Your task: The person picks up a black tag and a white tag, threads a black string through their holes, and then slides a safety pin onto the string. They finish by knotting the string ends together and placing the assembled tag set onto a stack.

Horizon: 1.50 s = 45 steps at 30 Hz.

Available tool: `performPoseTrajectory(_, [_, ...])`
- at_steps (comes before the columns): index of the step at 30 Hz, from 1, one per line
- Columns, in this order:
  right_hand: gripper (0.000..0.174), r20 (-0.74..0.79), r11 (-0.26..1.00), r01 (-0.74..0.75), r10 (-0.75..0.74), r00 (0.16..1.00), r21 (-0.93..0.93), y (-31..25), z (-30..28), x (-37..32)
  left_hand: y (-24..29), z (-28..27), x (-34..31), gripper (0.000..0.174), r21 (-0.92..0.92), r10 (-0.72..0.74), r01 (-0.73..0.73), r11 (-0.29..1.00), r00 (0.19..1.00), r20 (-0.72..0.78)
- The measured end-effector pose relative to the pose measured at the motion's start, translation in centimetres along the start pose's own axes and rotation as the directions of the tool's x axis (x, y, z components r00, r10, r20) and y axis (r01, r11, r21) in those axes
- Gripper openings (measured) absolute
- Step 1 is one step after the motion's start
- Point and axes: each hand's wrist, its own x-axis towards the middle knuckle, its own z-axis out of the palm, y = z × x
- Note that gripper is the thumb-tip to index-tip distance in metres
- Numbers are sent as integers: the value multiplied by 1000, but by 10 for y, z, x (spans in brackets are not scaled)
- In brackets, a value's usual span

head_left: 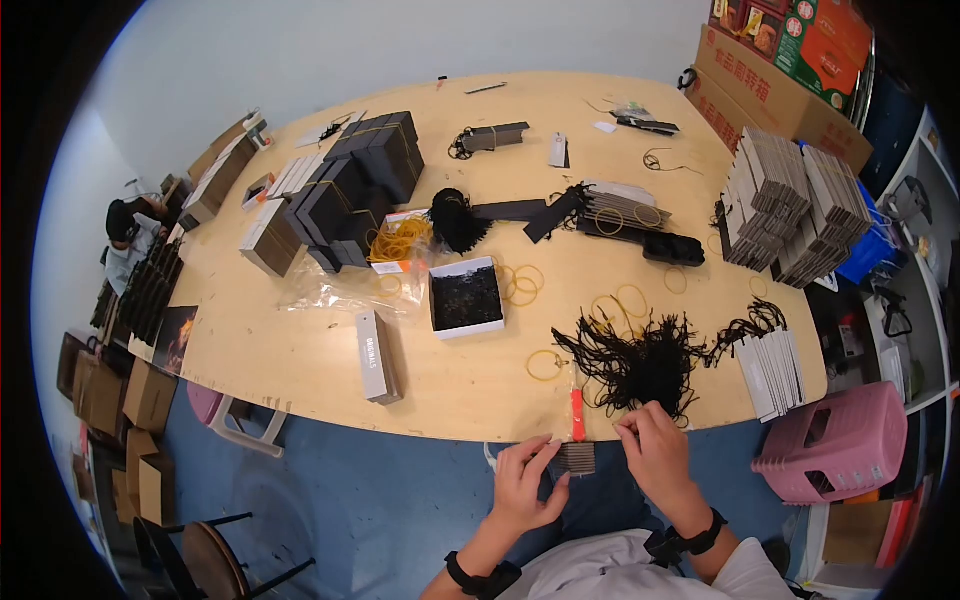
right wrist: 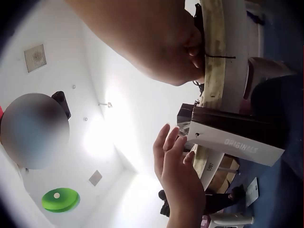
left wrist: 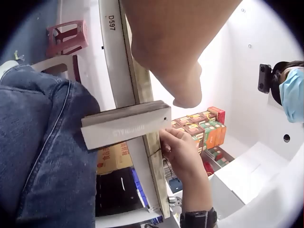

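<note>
A stack of grey-and-white tags printed ORIGINALS [right wrist: 232,142], each with a hole near one end, stands between the lap and the table edge. Beside it is my left hand [head_left: 525,487], fingers loosely bent and nothing held. In the right wrist view the left fingers [right wrist: 161,149] are close to the holed end of the tags. My right hand [head_left: 655,455] is at the table edge by a heap of black cords [head_left: 645,365]. Its thumb and fingertips pinch a thin black cord [right wrist: 221,57] that runs over the edge. A red-handled tool [head_left: 577,415] lies just beyond the stack.
White tags with black cords [head_left: 770,370] lie right of the heap. An ORIGINALS block [head_left: 375,355] and a white box of small black pieces [head_left: 467,298] stand to the left. Yellow rubber bands [head_left: 400,240], dark stacks [head_left: 340,195] and grey stacks [head_left: 790,200] are farther back.
</note>
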Motion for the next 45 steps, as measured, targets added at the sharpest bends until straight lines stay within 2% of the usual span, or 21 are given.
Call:
performPoseTrajectory(3, [12,-45,999,39,-39,998,-5,-2,3,8,-4,-11,22,44,33,21,-20,999,999,-24])
performPoseTrajectory(5, [12,-74,999,35,-34,997,21,-1,6,17,-14,-18,39,36,141,-30,42,989,996,-87])
performPoseTrajectory(6, [12,-87,997,36,-30,996,67,2,11,22,-20,-18,44,27,97,-27,36,995,995,-93])
performPoseTrajectory(8, [12,-107,992,41,-28,994,116,5,19,27,-18,-17,59,25,138,-53,65,988,995,-90])
performPoseTrajectory(10, [13,-120,998,46,-42,992,30,6,25,28,-18,-11,76,22,175,-81,96,980,993,-88])
performPoseTrajectory(12, [13,-131,998,42,-36,991,42,8,27,27,-22,1,90,17,178,-202,202,963,979,-20])
performPoseTrajectory(15, [14,-143,998,43,-35,989,52,10,26,27,-26,18,103,14,229,-270,262,937,963,3])
performPoseTrajectory(21, [14,-147,999,37,-31,989,38,11,27,25,-27,25,112,13,268,-354,332,904,935,33])
performPoseTrajectory(24, [14,-157,998,42,-36,987,35,10,28,25,-27,28,115,13,210,-338,318,924,939,63])
performPoseTrajectory(31, [13,-162,999,43,-37,986,33,11,28,24,-32,33,115,9,249,-334,295,923,933,133])
performPoseTrajectory(33, [13,-166,999,43,-38,985,26,12,30,24,-36,34,114,9,326,-246,188,926,958,146])
performPoseTrajectory(38, [13,-165,998,45,-38,986,43,14,29,22,-34,26,110,11,389,-215,176,904,975,59])
performPoseTrajectory(40, [14,-190,981,77,-42,981,178,13,25,23,-37,17,107,12,391,-192,170,904,981,17])
performPoseTrajectory(42, [15,-215,984,128,-100,971,122,10,18,23,-34,4,101,10,205,-235,234,950,972,-18])
performPoseTrajectory(43, [15,-235,982,175,-155,960,67,6,13,22,-32,-1,96,10,208,-240,239,949,971,-19])
performPoseTrajectory(44, [15,-230,982,173,-152,961,71,1,7,22,-30,-6,89,9,83,-323,323,943,946,-12])
performPoseTrajectory(45, [16,-250,972,235,-227,941,2,-7,0,23,-27,-9,81,7,-43,-403,402,914,915,5])
